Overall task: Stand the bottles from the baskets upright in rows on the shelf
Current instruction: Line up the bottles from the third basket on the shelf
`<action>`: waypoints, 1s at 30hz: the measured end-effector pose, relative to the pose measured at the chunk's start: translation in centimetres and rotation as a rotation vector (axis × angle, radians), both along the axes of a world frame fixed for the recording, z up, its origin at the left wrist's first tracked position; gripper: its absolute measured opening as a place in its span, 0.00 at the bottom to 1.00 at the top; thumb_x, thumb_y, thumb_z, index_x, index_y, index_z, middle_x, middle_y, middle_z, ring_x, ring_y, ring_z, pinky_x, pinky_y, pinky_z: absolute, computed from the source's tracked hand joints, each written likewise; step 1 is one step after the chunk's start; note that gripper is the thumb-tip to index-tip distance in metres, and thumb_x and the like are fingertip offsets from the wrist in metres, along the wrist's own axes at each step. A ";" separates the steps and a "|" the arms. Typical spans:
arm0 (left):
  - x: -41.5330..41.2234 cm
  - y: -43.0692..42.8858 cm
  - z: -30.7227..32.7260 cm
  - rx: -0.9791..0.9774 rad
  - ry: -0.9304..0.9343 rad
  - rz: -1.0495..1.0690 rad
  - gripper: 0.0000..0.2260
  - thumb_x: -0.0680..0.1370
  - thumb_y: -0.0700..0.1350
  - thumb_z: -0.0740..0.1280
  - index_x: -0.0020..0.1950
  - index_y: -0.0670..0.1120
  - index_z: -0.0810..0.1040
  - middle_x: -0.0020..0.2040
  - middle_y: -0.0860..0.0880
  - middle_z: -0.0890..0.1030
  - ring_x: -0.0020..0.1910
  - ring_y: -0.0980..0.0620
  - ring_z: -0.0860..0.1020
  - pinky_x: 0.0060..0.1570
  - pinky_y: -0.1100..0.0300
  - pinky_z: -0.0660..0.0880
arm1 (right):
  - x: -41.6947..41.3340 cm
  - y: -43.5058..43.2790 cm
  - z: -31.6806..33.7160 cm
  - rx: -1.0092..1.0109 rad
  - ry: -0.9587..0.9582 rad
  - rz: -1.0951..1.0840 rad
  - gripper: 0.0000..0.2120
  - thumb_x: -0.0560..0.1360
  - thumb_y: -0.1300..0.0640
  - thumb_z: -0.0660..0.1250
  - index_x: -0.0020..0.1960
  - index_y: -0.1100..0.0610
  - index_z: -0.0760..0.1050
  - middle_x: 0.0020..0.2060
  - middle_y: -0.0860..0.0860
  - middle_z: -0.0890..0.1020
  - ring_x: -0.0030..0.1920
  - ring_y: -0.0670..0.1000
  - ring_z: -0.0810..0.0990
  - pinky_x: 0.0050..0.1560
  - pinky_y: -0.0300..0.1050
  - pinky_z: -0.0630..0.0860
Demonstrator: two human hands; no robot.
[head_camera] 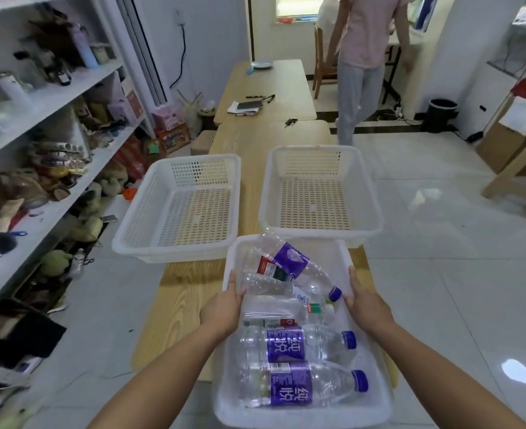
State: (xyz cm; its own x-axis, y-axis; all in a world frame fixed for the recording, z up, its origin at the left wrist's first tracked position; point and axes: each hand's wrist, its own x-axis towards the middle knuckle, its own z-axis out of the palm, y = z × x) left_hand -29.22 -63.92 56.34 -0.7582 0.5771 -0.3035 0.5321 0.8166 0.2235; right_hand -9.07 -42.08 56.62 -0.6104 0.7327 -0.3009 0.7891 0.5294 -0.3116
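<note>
White plastic fills the head view: the near white perforated plastic basket (302, 418) is gripped on both sides. The left hand (224, 308) is curled over its left rim with the thumb inside, and the right hand (367, 301) is clamped on the right rim the same way. The bottles lie on their sides inside it. A purple-labelled clear plastic bottle (289, 388) is nearest the camera, with a second purple-labelled bottle (286, 343) just beyond it, both caps pointing right. A green-capped clear bottle (274, 306) lies across the middle, and a tilted purple-capped bottle (291, 261) rides on top at the far end. Whether this basket rests on the light wooden tabletop (190, 289) I cannot tell. Its far rim overlaps the right white mesh basket (320, 190), and the left white mesh basket (178, 209) sits just beside that one. The tall white shelf (69, 97) stands to the left, crowded with jars and oddments. A person in a pink top (367, 41) stands at the far end of the room.
</note>
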 end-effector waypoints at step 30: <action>-1.4 4.0 0.7 -0.088 0.281 -0.145 0.25 0.84 0.53 0.47 0.79 0.48 0.45 0.78 0.42 0.52 0.77 0.43 0.52 0.74 0.50 0.53 | -2.1 0.2 -1.8 0.479 0.078 0.037 0.30 0.57 0.60 0.79 0.57 0.61 0.74 0.51 0.58 0.74 0.47 0.59 0.74 0.48 0.53 0.76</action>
